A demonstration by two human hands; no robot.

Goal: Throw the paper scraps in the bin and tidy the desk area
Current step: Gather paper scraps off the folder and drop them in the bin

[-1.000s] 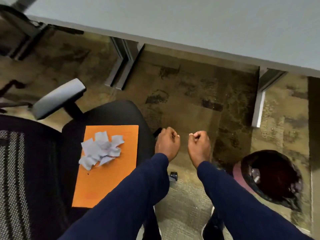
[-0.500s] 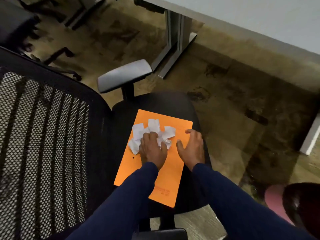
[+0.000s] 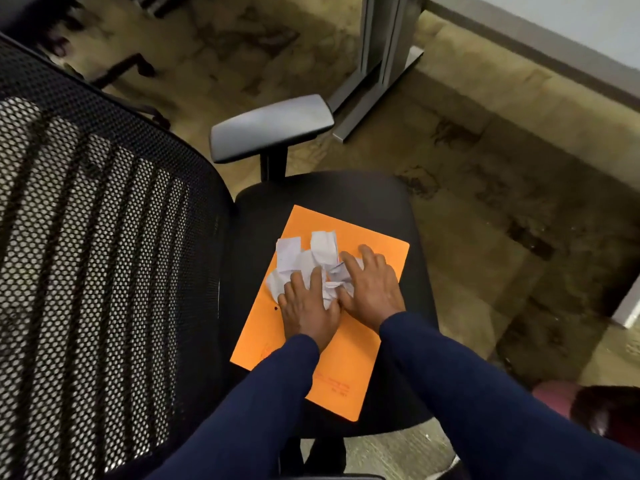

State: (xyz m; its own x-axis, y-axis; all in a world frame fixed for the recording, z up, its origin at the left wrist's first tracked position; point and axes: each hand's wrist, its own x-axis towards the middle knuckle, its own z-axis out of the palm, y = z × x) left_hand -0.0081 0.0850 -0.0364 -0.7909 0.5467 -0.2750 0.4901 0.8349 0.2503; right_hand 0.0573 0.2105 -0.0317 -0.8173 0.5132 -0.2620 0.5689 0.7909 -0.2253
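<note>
A pile of white paper scraps (image 3: 304, 252) lies on an orange folder (image 3: 349, 362), which rests on the black seat of an office chair (image 3: 346, 192). My left hand (image 3: 306, 308) lies palm down on the near left part of the pile, fingers spread. Beside it, my right hand (image 3: 372, 289) lies on the right part of the pile. Some scraps are bunched and crumpled between the two hands. Neither hand is curled around the paper. The bin (image 3: 602, 410), dark inside with a pink rim, shows partly at the lower right on the floor.
The chair's mesh backrest (image 3: 97, 254) fills the left side, and its grey armrest (image 3: 272, 128) stands behind the seat. Grey desk legs (image 3: 381, 64) and the desk's edge (image 3: 540, 46) are at the upper right. Patterned carpet surrounds the chair.
My view swung from the bin to the chair. Both hands came from the air onto the folder; the right hand slid left onto the scraps, bunching them against the left hand.
</note>
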